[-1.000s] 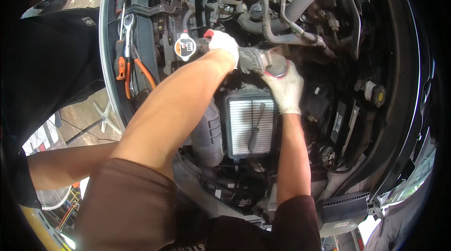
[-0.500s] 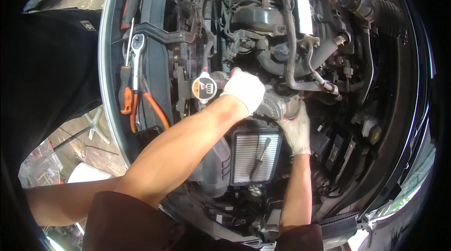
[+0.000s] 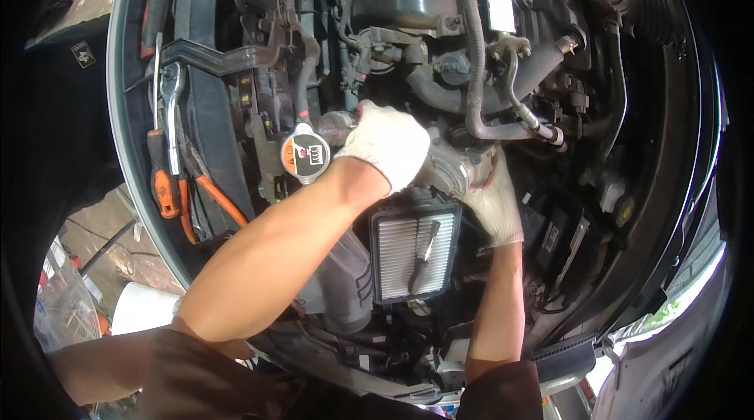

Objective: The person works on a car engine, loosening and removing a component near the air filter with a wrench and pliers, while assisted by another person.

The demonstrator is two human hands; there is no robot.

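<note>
My left hand (image 3: pixel 381 145), in a white glove, is closed just right of the radiator cap (image 3: pixel 306 154), beside a short hose fitting (image 3: pixel 336 125); what lies under its fingers is hidden. My right hand (image 3: pixel 491 204), also gloved, is wrapped round the right side of a grey metal housing (image 3: pixel 449 168), its fingertips partly hidden behind it. Directly below the housing is a rectangular pleated air filter (image 3: pixel 389 255), with a dark-handled screwdriver (image 3: pixel 420 267) lying across it.
An orange-handled screwdriver (image 3: pixel 162 184), a ratchet (image 3: pixel 173 98) and orange-handled pliers (image 3: pixel 220 200) lie along the left edge of the engine bay. A co-worker in dark clothing (image 3: pixel 67 121) stands at left. Hoses (image 3: pixel 475 66) and a ribbed intake tube (image 3: pixel 656 15) occupy the upper right.
The engine bay has shifted down in the view since the first frame, showing more at the top. Both hands stay at the housing area; my left glove now appears rolled further over the fitting.
</note>
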